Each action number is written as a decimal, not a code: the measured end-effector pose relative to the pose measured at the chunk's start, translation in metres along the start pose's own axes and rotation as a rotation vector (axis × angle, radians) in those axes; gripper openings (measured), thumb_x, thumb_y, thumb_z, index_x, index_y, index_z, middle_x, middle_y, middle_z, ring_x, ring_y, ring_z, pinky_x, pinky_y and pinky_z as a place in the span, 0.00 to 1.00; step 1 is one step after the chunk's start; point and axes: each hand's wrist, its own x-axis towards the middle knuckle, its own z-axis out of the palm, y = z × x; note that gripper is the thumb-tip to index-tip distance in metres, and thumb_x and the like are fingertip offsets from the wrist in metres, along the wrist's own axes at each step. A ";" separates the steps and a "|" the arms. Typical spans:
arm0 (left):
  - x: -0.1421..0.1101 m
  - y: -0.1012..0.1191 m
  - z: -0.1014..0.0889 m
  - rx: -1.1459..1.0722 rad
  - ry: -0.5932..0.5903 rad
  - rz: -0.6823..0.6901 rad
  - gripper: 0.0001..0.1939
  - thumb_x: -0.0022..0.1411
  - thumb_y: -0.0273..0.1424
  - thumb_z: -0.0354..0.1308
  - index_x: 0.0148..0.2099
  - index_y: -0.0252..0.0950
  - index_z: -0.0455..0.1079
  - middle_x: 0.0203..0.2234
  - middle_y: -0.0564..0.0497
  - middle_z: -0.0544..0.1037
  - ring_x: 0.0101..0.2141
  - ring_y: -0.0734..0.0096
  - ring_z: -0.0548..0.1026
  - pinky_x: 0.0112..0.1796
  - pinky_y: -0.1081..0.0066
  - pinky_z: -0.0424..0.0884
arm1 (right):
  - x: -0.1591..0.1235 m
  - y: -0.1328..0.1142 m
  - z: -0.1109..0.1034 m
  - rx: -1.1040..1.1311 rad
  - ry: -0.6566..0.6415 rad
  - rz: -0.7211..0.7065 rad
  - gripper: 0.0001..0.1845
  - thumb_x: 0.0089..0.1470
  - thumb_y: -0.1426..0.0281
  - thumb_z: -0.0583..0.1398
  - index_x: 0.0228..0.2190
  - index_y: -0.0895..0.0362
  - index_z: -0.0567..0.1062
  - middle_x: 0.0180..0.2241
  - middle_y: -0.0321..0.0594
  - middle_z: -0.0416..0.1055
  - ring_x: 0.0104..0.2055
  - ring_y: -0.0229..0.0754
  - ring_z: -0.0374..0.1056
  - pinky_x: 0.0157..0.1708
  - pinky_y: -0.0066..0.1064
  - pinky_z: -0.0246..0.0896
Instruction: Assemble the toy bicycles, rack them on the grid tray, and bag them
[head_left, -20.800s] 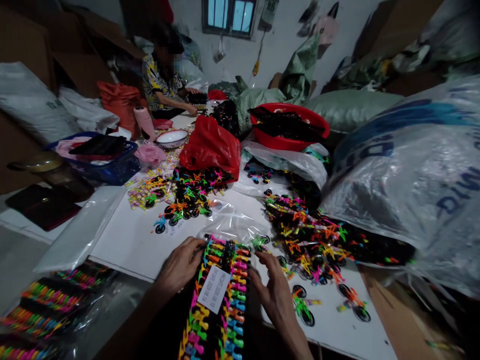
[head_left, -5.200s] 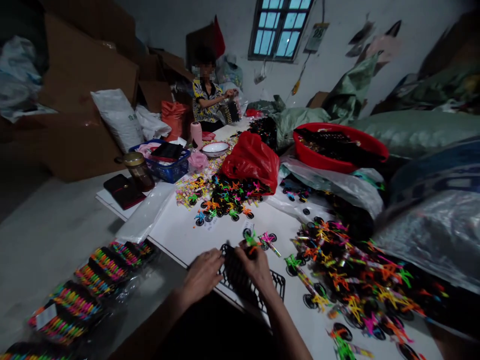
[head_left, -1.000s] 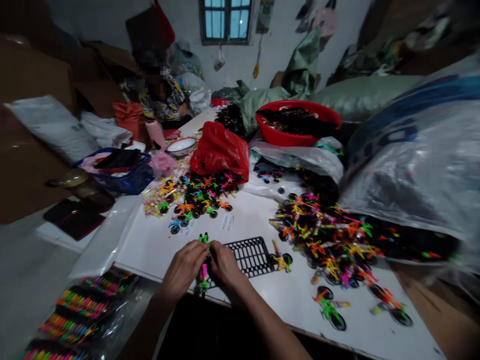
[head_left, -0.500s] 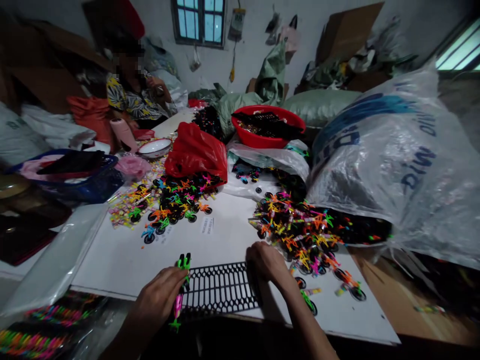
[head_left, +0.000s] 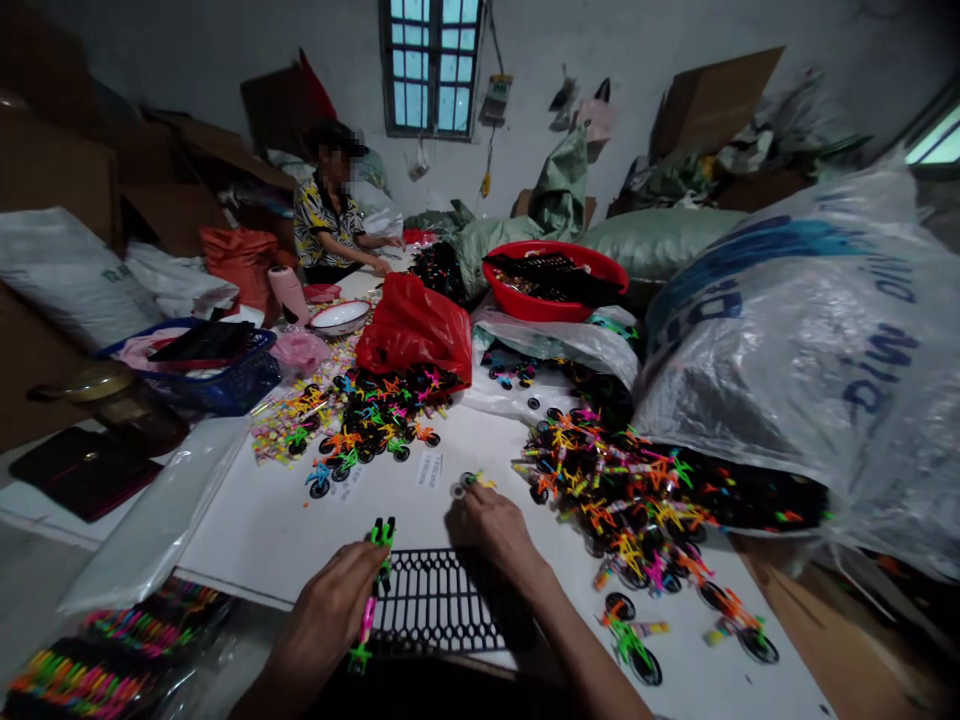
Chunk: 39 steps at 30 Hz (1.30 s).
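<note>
A black plastic grid tray (head_left: pixel 442 602) lies flat at the near edge of the white table (head_left: pixel 277 510). My left hand (head_left: pixel 335 608) rests on its left end, fingers curled over a green toy bike (head_left: pixel 383 536) and a pink toy bike (head_left: pixel 363 634) set in the tray. My right hand (head_left: pixel 491 525) is above the tray's far right corner, pinching a small toy bike (head_left: pixel 468 482) with a yellow frame. To the right a big heap of coloured toy bikes (head_left: pixel 630 485) spills from a clear sack (head_left: pixel 810 350).
A second bike heap (head_left: pixel 375 415) lies beside a red bag (head_left: pixel 416 325). A red basin (head_left: pixel 555 278), blue basket (head_left: pixel 199 355), white bowl (head_left: pixel 339 317) and packed bike bundles (head_left: pixel 112 655) surround the work spot. Another person (head_left: pixel 330 215) sits at the far end.
My right hand has moved left from the edge of the big heap and now pinches a small bike above the tray. The left hand stays on the tray's left end.
</note>
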 end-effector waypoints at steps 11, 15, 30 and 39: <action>0.012 0.003 0.015 0.050 0.005 -0.127 0.15 0.63 0.23 0.44 0.46 0.35 0.69 0.36 0.46 0.76 0.38 0.65 0.75 0.39 0.67 0.75 | 0.021 -0.004 0.016 0.085 0.017 0.440 0.09 0.55 0.69 0.55 0.37 0.61 0.71 0.35 0.46 0.72 0.37 0.46 0.69 0.32 0.30 0.58; 0.024 0.000 0.023 0.063 -0.026 -0.178 0.14 0.63 0.22 0.44 0.46 0.34 0.68 0.37 0.46 0.75 0.39 0.64 0.74 0.40 0.65 0.74 | 0.027 -0.013 0.010 0.408 0.047 0.427 0.09 0.55 0.66 0.54 0.32 0.59 0.71 0.29 0.42 0.72 0.31 0.43 0.68 0.29 0.27 0.56; 0.000 0.031 -0.010 -0.103 -0.076 -0.201 0.11 0.64 0.25 0.46 0.45 0.35 0.68 0.36 0.47 0.75 0.39 0.66 0.72 0.42 0.67 0.72 | -0.026 -0.101 0.072 0.990 0.205 0.019 0.08 0.54 0.72 0.49 0.32 0.56 0.67 0.31 0.41 0.67 0.32 0.42 0.64 0.33 0.30 0.61; -0.007 0.036 0.007 -0.107 -0.157 -0.265 0.10 0.64 0.26 0.48 0.47 0.36 0.66 0.38 0.47 0.73 0.40 0.64 0.71 0.42 0.63 0.72 | -0.028 -0.107 0.079 0.590 0.201 -0.097 0.15 0.50 0.80 0.48 0.38 0.58 0.67 0.31 0.42 0.65 0.28 0.41 0.63 0.26 0.28 0.60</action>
